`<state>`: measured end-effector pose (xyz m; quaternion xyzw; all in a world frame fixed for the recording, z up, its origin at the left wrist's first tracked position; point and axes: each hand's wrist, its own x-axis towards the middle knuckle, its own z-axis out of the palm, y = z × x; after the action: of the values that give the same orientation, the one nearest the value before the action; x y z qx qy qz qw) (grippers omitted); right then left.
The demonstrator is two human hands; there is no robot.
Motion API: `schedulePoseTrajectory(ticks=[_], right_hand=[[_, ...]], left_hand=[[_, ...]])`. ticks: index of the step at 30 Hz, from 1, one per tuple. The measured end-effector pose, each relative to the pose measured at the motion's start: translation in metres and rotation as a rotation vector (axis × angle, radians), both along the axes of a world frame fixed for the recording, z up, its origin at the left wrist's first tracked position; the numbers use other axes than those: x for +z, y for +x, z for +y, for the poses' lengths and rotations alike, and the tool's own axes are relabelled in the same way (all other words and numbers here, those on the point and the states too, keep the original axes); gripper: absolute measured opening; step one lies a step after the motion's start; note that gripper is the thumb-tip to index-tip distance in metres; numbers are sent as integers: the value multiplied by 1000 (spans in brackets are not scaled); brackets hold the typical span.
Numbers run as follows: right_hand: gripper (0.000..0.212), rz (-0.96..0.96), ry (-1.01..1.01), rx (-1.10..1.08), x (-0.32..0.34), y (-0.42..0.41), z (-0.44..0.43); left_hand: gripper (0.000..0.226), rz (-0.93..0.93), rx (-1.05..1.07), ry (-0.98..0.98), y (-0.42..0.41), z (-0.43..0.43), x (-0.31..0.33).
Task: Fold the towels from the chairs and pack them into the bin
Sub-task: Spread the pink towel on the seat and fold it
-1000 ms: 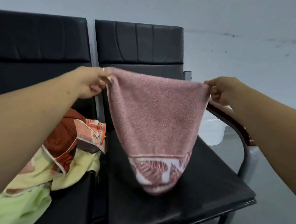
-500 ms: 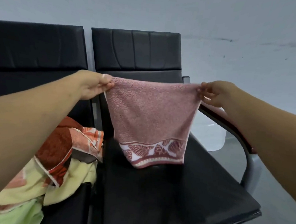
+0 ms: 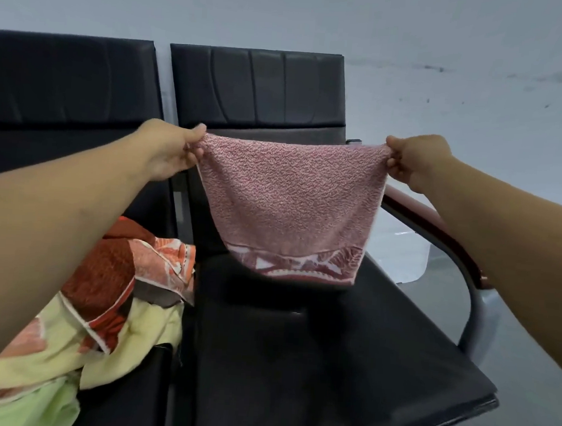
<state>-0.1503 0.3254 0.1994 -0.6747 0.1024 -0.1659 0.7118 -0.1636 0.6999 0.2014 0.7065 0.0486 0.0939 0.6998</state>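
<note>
The left hand (image 3: 171,150) and right hand (image 3: 414,161) each pinch 1 top corner of the pink terry towel (image 3: 290,206), hanging over the black chair seat (image 3: 330,347) (folding barely begun, I judge), while a crumpled orange-yellow-green towel heap (image 3: 103,300) at 8 o'clock lies unfolded.

A: What lies ahead of me?

B: Two chairs side by side, backs to the wall (image 3: 448,42); on the left chair (image 3: 67,84) seat lies a heap of towels (image 3: 109,301), spilling towards its right edge.

A: And the held towel (image 3: 290,206)?

B: I see it hanging over the right chair (image 3: 329,364) seat, before the backrest; my left hand (image 3: 171,150) pinches its upper left corner, my right hand (image 3: 414,161) the upper right; the armrest (image 3: 420,221) runs below my right forearm; a container (image 3: 399,253) sits on the floor beyond it.
</note>
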Motion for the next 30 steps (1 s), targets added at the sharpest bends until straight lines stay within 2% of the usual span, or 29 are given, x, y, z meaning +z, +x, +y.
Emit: schedulePoseTrajectory(ticks=[1, 3, 5, 7, 12, 15, 19, 23, 26, 30], right_hand=[[24, 7, 21, 24, -1, 0, -1], [19, 33, 56, 106, -4, 0, -5], [13, 71, 73, 220, -9, -1, -10], [12, 102, -24, 261, -16, -3, -12], [16, 75, -606, -9, -34, 5, -9], [19, 10, -739, -93, -34, 17, -5], [14, -99, -663, -159, -15, 28, 0], [13, -254, -544, -208, 21, 31, -6], [13, -311, -465, -187, 21, 21, -14], [13, -247, -389, -78, -19, -13, -23]], left_hand=[[7, -8, -84, 12, -3, -1, -4], [10, -2, -147, 198, -8, 4, -12], [13, 30, -77, 421, -9, 11, -21], [15, 50, 3, 521, -7, 17, -29], [19, -9, 138, 405, 5, 19, -44], [6, -70, 201, 366, 11, 18, -44], [8, -189, 193, 227, 19, 14, -33], [17, -364, 196, 245, 20, 12, -6], [20, -446, 205, 316, 9, 8, 6], [20, -420, 177, 448, -19, 9, -21]])
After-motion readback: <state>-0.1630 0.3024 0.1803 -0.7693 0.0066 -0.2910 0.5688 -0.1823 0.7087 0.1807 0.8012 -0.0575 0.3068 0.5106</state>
